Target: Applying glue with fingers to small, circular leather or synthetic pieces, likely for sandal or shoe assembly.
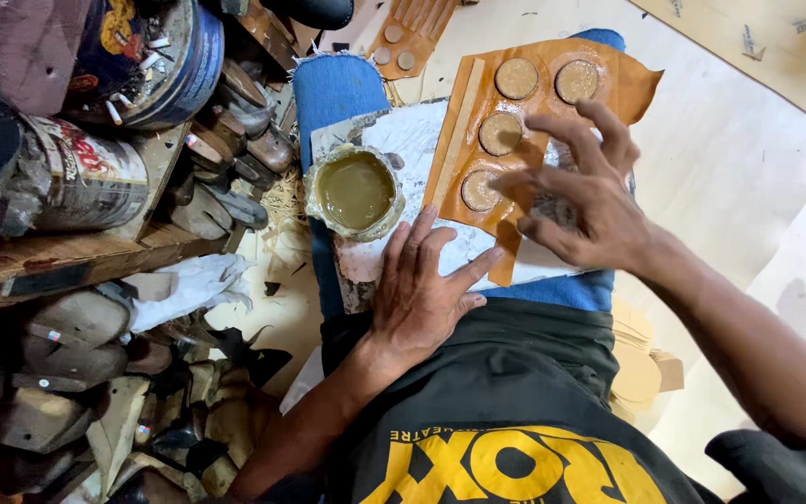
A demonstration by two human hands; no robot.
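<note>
1. The tan leather sheet (552,103) lies on a white, glue-stained board (403,140) across the person's lap, over blue trousers (333,89). Four round discs sit on the sheet; the nearest disc (479,190) lies just beside the fingertips.
2. The right hand (585,201) hovers spread over the sheet's near edge, fingers open and curved, gripping nothing; its fingertips reach towards the lowest disc.
3. The left hand (422,280) lies flat and open on the board, holding it steady.
4. I judge the step in hand to be gluing: pressing or smearing the discs onto the sheet. The next move calls for a light, even fingertip touch without shifting the sheet.
5. A pot of brownish glue (356,191) stands on the board's left corner, just beside the left hand's fingers.
6. At left, on a wooden shelf (95,252), lie two round tins: a worn one with a red and white label (86,177), and a blue one with a yellow mark (156,56).
7. Below the shelf, shoe forms (76,317) lie piled up.
</note>
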